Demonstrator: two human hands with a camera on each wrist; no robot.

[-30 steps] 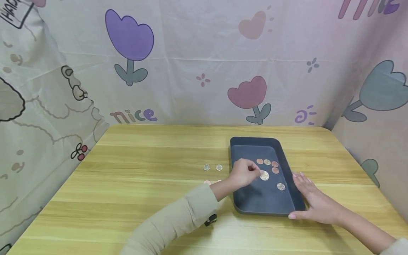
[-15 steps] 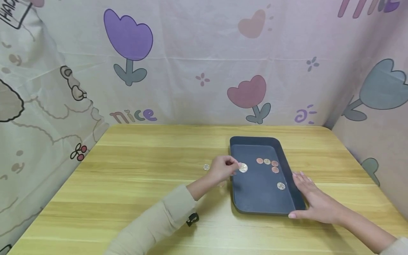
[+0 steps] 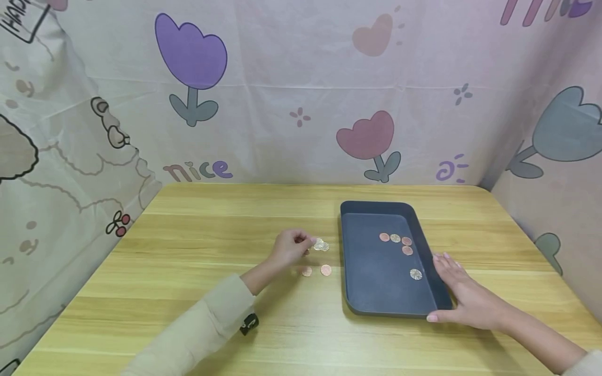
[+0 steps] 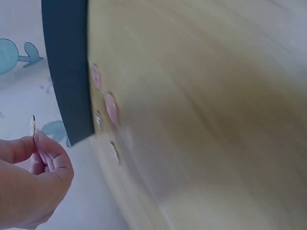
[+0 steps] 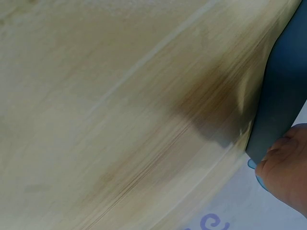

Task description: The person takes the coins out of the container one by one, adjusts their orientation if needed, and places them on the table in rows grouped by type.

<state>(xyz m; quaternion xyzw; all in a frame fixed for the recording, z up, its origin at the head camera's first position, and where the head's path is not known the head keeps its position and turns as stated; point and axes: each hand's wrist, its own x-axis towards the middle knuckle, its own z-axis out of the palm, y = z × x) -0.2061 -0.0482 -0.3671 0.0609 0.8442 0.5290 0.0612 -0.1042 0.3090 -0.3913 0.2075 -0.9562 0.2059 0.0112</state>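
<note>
On the cloth [image 3: 282, 62] in the head view: "nice" [image 3: 197, 171] at nine o'clock — boxed letters [image 3: 18, 20] starting "HA" at ten — cut-off lettering [image 3: 545, 11] at two, unreadable.

The tray [image 3: 376, 282] is plain slate-blue, the desk [image 3: 211, 235] yellow with streaked wood grain. Coppery-pink coins [image 3: 407, 250] mix with silvery-gold coins [image 3: 416, 274]. The sleeve [image 3: 207, 318] at seven o'clock is beige. The whitish backdrop [image 3: 282, 52] bears a purple tulip [image 3: 193, 57] at eleven o'clock, a rose tulip [image 3: 369, 136] at two, a grey-blue tulip [image 3: 564, 128] at three.
</note>
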